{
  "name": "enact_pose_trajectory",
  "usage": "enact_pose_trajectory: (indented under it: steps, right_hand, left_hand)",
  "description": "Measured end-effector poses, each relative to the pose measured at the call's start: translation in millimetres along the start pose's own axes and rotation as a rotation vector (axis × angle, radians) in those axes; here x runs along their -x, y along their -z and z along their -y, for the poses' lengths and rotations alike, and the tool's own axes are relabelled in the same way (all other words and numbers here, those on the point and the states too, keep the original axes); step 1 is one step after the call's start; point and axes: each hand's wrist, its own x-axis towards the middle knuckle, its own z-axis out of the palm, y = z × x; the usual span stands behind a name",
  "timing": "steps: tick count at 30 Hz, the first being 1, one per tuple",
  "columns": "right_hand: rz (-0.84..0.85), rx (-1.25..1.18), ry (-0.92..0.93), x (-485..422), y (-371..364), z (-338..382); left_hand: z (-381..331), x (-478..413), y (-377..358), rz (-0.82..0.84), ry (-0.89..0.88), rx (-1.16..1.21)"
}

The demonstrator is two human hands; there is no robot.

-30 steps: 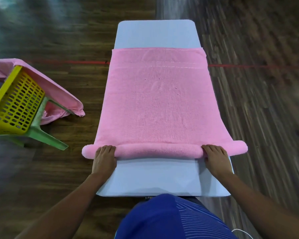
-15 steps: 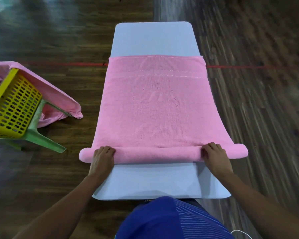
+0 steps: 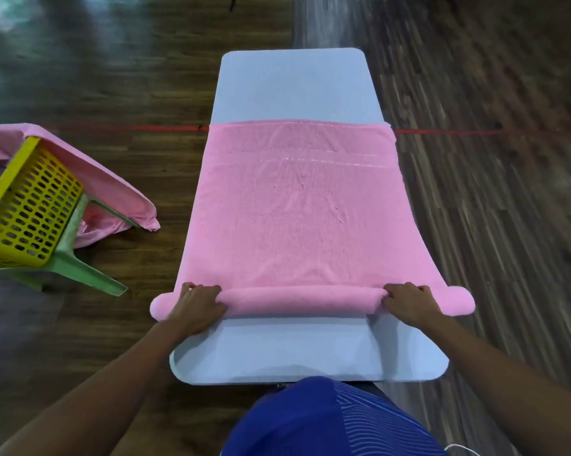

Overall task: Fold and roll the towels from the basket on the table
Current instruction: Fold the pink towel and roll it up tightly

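Two grips on the rolled edge of the pink towel [image 3: 297, 209]: left hand [image 3: 197, 306] at 8 o'clock, right hand [image 3: 409, 302] at 4, both curled over it; push evenly toward 12, keeping it tight

The light is soft and even, with hardly a shadow on the table [image 3: 294, 83]; the towel [image 3: 304, 218] is bright, its stitched band glinting toward 12 o'clock. The floor [image 3: 475, 225] is dim and blurred from 9 to 11 o'clock and at 3 o'clock, a whitish glare sits at 11 o'clock, and the wide lens bows the table's edges.
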Motion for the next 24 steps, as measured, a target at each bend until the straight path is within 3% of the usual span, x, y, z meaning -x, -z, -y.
enact_pose_trajectory:
  steps: [2,4,6,8,13,17,23,24]
  right_hand:
    - [-0.066,-0.023,-0.019,-6,-5,-1]
    - [-0.314,-0.013,-0.022,-9,-13,-2]
    - [-0.432,-0.007,0.051,-8,-17,-1]
    - [-0.415,-0.036,0.13,-4,-20,2]
    - [-0.329,-0.001,0.154,8,-43,2]
    - [-0.383,-0.029,0.106,6,-36,4]
    - [-0.04,-0.022,-0.013,0,-2,11]
    - [-0.057,-0.036,-0.035,-2,-2,12]
  left_hand:
    - [6,-6,4,-0.002,0.038,0.108]
    - [9,-9,2,-0.173,0.067,0.122]
    - [5,-9,-3,-0.327,0.029,0.112]
    - [-5,-4,-7,-0.34,-0.019,0.111]
    - [-10,10,-26,-0.178,-0.023,0.012]
    - [-10,11,-27,-0.225,0.003,0.069]
    - [-12,2,-2,-0.075,0.038,0.112]
    - [-10,-1,-2,-0.089,0.055,0.137]
